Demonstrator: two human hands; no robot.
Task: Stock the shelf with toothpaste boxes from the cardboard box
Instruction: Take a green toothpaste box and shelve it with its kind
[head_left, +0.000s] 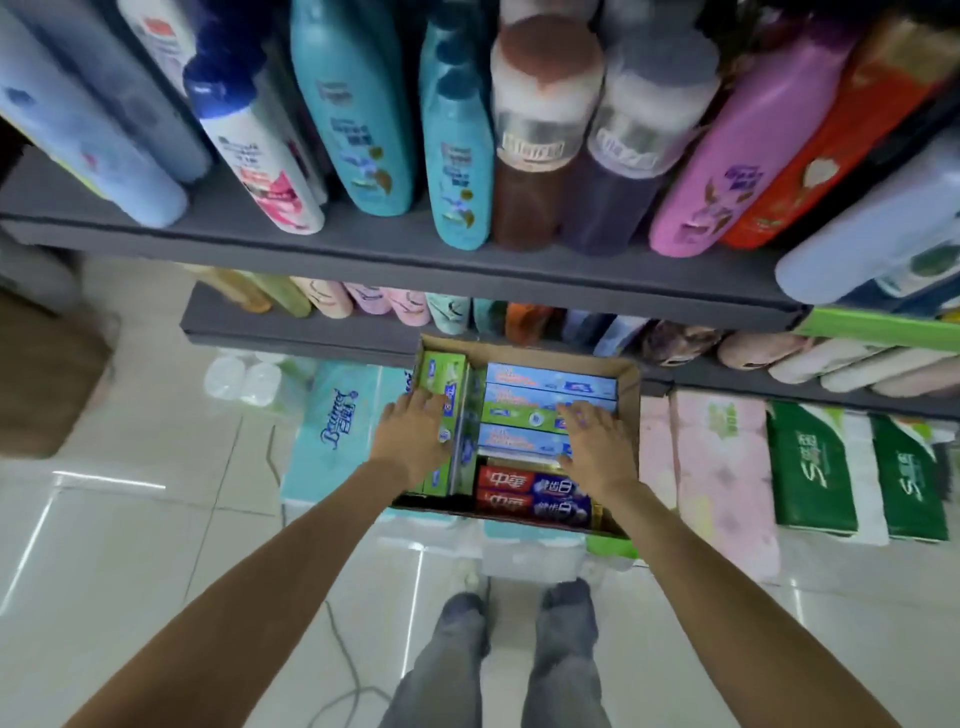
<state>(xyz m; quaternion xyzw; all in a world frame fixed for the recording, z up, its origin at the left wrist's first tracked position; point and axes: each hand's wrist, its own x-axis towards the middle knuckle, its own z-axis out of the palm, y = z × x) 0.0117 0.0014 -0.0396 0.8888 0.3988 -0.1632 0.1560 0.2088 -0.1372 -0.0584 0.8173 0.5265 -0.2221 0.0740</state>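
Both hands are reached down into an open brown cardboard box (629, 379) set on pale packs of tissue paper (332, 431) on the floor. The left hand (415, 434) is laid with straight fingers on the green toothpaste boxes (441, 379) standing along the box's left side; nothing is gripped. The right hand (597, 447) is spread flat over the blue and green toothpaste boxes (540, 387), its grip open. Just below that hand, two red toothpaste boxes (524, 493) are seen. Above the hands, a grey shelf (363, 249) is lined with shampoo bottles (358, 119).
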